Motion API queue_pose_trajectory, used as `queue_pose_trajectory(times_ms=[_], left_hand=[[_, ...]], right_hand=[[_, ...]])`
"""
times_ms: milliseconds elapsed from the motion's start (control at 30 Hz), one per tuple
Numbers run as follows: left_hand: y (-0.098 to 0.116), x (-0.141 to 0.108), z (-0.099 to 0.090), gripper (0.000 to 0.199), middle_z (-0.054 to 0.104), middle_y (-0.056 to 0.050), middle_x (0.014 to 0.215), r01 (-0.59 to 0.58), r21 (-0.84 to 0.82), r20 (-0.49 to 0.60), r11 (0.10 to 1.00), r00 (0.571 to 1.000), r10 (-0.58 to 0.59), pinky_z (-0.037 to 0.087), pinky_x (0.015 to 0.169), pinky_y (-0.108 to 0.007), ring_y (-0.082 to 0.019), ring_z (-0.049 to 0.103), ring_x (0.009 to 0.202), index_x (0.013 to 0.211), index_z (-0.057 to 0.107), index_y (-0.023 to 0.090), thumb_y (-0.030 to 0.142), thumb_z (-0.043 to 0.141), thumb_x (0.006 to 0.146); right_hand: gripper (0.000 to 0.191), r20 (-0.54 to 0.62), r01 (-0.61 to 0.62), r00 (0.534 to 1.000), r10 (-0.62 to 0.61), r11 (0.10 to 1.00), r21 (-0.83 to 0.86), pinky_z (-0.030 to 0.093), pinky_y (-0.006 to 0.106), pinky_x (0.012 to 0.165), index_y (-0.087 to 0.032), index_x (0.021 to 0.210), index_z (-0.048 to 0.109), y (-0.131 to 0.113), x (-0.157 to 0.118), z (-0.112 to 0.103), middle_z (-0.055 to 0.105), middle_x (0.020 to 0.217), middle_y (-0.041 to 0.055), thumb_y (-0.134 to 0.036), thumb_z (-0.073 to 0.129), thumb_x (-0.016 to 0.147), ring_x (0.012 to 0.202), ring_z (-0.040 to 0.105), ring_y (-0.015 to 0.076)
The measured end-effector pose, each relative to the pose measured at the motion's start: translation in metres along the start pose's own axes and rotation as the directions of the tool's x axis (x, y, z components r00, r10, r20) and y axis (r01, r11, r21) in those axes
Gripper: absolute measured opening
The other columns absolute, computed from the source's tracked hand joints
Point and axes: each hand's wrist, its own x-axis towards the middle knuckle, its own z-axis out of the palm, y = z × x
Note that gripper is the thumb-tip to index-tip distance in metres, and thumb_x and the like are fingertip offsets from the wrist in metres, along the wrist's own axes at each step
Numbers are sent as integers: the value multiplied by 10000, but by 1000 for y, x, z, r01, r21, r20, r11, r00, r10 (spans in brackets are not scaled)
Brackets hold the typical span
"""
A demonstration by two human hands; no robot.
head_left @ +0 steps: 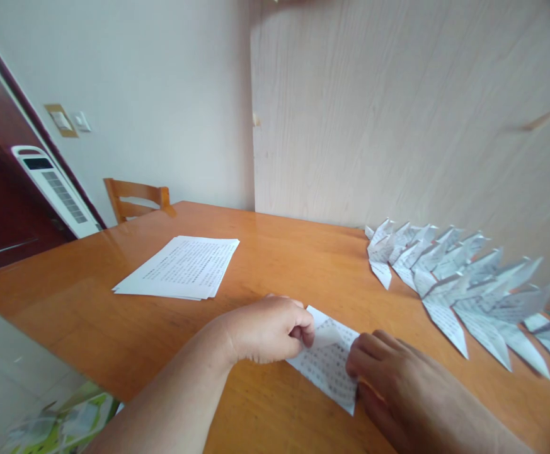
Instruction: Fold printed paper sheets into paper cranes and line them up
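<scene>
A folded sheet of printed paper [324,362] lies slantwise on the wooden table in front of me. My left hand [272,329] is closed at its left edge, with the fingers curled and the thumb side against the paper. Along the opposite edge, my right hand [388,375] grips the paper with bent fingers, its thumb mostly hidden. Faint print shows through the sheet, and its upper end looks folded to a slanted edge.
A stack of printed sheets [180,268] lies on the table [275,252] to the left. Several folded paper pieces with pointed tips [445,252] stand in rows at the right. Behind are a wooden chair [137,195], a wood panel [373,113] and a white heater-like appliance [57,189].
</scene>
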Motion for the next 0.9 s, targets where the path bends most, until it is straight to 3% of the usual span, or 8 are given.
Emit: queue_pose_trajectory(times_ms=[133, 267, 400, 633, 767, 900], left_hand=[[-2, 1, 0, 161, 627, 8, 861, -1, 19, -3, 1000, 1000, 1, 422, 658, -240, -144, 579, 779, 863, 717, 239, 149, 628, 764], [-3, 0, -2, 184, 630, 12, 867, 7, 32, 15, 999, 1000, -7, 414, 673, -249, -147, 578, 791, 890, 724, 251, 165, 634, 755], [0, -1, -7, 183, 640, 37, 846, 13, 53, 50, 998, 999, -16, 411, 756, -279, -147, 582, 809, 904, 715, 268, 197, 663, 744], [5, -2, -12, 184, 650, 57, 837, 73, 64, 111, 995, 991, -79, 382, 766, -283, -152, 586, 832, 927, 688, 287, 256, 708, 746], [5, -2, -12, 179, 649, 68, 833, 81, 71, 110, 994, 990, -89, 368, 772, -289, -147, 589, 824, 921, 682, 291, 276, 715, 745], [5, -2, -11, 169, 651, 75, 821, 89, 71, 103, 994, 990, -96, 357, 801, -304, -146, 597, 822, 913, 684, 295, 286, 712, 746]], right_hand=[[234, -41, 69, 997, -69, 998, -1, 482, 355, 652, -252, 827, 637, -7, -1, -3, 694, 878, 55, -79, 595, 676, 753, 630, 238], [238, -74, 66, 995, -65, 998, 11, 483, 328, 651, -257, 781, 631, -6, -3, -2, 691, 833, 19, -33, 561, 738, 729, 636, 210], [233, -20, 43, 999, -43, 999, 2, 492, 313, 612, -252, 778, 642, -2, -4, -5, 681, 825, 23, -37, 551, 774, 717, 642, 212], [167, 129, -71, 990, 51, 986, 153, 507, 303, 639, -243, 822, 640, 4, -4, -12, 672, 879, 36, -130, 523, 857, 773, 650, 200], [212, 132, -121, 987, 88, 956, 266, 492, 301, 684, -259, 881, 646, 10, -3, -11, 668, 917, 33, -258, 451, 966, 805, 632, 185], [285, 130, -194, 979, 158, 920, 340, 468, 284, 685, -241, 808, 611, 15, -1, -5, 653, 877, 25, -341, 427, 1000, 791, 611, 169]])
